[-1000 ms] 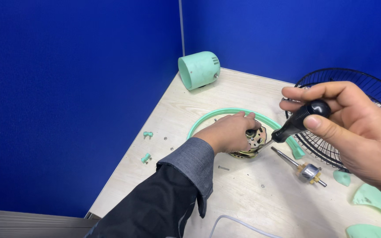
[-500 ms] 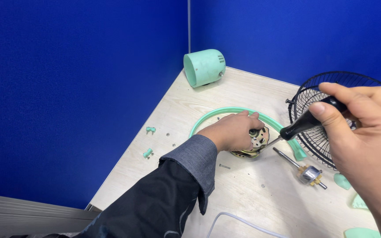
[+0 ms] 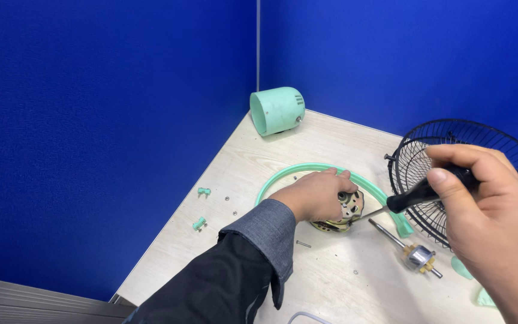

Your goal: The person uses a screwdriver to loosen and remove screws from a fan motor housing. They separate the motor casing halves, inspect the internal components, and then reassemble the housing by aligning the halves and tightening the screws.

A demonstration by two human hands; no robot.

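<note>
On a pale wooden table walled in blue, the left hand clamps the fan motor; the right hand grips a screwdriver, its tip probably at a screw. Keep it square.

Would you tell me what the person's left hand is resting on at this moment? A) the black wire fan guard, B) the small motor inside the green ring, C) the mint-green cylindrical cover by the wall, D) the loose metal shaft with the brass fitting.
B: the left hand grips the small motor within the green ring, while the right hand points a black-handled screwdriver at it.
</note>
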